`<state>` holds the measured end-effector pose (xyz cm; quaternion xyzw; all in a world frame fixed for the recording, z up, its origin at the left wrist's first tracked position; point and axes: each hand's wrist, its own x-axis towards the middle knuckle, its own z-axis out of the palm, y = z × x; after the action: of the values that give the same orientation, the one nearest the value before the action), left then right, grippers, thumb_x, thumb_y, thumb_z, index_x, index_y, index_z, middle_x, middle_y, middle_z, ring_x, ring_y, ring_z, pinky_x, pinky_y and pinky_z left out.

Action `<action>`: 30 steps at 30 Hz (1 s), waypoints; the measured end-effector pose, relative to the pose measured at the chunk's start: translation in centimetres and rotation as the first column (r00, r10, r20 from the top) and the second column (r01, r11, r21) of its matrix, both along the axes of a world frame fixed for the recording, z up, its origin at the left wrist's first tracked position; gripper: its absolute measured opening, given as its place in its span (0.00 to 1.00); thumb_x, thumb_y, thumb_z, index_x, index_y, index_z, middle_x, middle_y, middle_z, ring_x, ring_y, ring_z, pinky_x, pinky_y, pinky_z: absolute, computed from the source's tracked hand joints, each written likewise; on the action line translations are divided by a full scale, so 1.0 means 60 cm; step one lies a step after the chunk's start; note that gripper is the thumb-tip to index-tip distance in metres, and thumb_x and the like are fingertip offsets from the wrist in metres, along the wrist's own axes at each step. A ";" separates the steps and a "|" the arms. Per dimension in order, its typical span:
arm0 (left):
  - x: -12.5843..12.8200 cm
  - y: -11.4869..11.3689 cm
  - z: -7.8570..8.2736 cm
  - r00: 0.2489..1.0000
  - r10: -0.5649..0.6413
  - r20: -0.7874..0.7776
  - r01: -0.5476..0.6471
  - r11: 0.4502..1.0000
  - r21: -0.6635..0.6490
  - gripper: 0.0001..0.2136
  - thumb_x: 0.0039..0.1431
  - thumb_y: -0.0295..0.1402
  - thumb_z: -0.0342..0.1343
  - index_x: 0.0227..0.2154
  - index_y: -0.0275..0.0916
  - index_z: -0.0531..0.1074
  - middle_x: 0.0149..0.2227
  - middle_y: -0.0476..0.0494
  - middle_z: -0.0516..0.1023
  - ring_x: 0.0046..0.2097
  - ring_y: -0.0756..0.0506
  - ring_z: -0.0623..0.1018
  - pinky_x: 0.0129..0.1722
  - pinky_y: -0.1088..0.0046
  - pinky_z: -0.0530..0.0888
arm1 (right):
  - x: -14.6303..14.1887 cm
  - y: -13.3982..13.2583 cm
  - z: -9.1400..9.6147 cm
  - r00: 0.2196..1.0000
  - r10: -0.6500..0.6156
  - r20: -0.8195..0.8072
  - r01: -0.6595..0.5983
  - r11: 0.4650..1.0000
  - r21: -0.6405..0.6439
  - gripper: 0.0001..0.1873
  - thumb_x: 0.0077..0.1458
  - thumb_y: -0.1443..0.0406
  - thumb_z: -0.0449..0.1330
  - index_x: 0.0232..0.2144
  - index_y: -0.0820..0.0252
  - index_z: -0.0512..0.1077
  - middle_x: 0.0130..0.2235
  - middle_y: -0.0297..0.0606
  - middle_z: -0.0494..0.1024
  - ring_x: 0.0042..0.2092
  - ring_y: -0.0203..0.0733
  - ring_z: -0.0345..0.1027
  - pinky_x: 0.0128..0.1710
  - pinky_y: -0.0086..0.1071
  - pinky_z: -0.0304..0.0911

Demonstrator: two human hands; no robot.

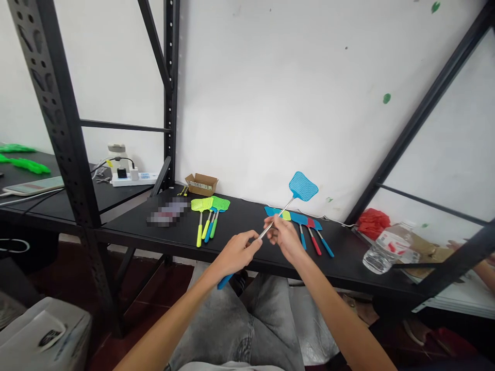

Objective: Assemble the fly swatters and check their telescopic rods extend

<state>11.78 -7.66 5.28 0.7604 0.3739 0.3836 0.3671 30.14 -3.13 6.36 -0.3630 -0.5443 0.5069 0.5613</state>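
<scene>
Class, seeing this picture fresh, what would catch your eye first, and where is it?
Probably the blue fly swatter, its head raised against the white wall, its shaft held by the left hand and right hand. Next, on the black tabletop, bright yellow and green swatters lie at left and a blue, yellow and red group at right.

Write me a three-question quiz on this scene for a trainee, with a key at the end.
1. Multiple choice: What color is the head of the held swatter? A) red B) blue C) green
2. True or false: In this view, the cardboard box is left of the clear bottle.
3. Short answer: Which hand is closer to the held swatter's head?

Key:
1. B
2. True
3. The right hand
</scene>
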 end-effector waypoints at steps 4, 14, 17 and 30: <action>0.001 0.009 -0.002 0.999 0.052 -0.010 -0.051 0.995 0.090 0.21 0.66 0.48 0.40 0.26 0.39 0.67 0.16 0.55 0.62 0.20 0.52 0.64 0.23 0.76 0.58 | -0.026 -0.017 -0.016 0.982 0.087 0.169 -0.093 0.995 0.025 0.24 0.54 0.45 0.60 0.29 0.61 0.76 0.22 0.36 0.71 0.25 0.35 0.65 0.19 0.26 0.54; -0.002 0.015 -0.012 0.978 0.144 -0.148 -0.103 0.962 0.255 0.21 0.67 0.46 0.40 0.21 0.39 0.58 0.21 0.52 0.58 0.25 0.50 0.60 0.27 0.74 0.53 | 0.008 0.016 0.006 0.986 -0.164 -0.013 0.165 0.986 0.014 0.25 0.44 0.45 0.67 0.23 0.61 0.74 0.20 0.34 0.68 0.21 0.32 0.60 0.16 0.25 0.51; -0.012 0.010 -0.012 0.968 0.139 -0.209 -0.086 0.965 0.246 0.21 0.66 0.47 0.41 0.20 0.40 0.59 0.20 0.51 0.60 0.25 0.49 0.60 0.28 0.73 0.53 | 0.053 0.040 0.026 0.959 -0.266 -0.101 0.267 0.964 -0.005 0.22 0.43 0.48 0.69 0.23 0.61 0.72 0.22 0.34 0.69 0.22 0.32 0.61 0.17 0.26 0.53; -0.034 0.014 -0.003 0.938 0.118 -0.325 -0.017 0.954 0.298 0.21 0.67 0.46 0.40 0.21 0.41 0.61 0.20 0.50 0.62 0.24 0.47 0.62 0.29 0.72 0.52 | 0.156 0.088 0.052 0.860 -0.459 -0.222 0.447 0.888 -0.105 0.14 0.54 0.57 0.65 0.26 0.60 0.70 0.25 0.33 0.71 0.22 0.30 0.62 0.16 0.24 0.56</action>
<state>9.76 -6.81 5.07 0.8471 0.3973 0.3104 0.1679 39.51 2.15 9.48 -0.4304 -0.3587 0.4143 0.7172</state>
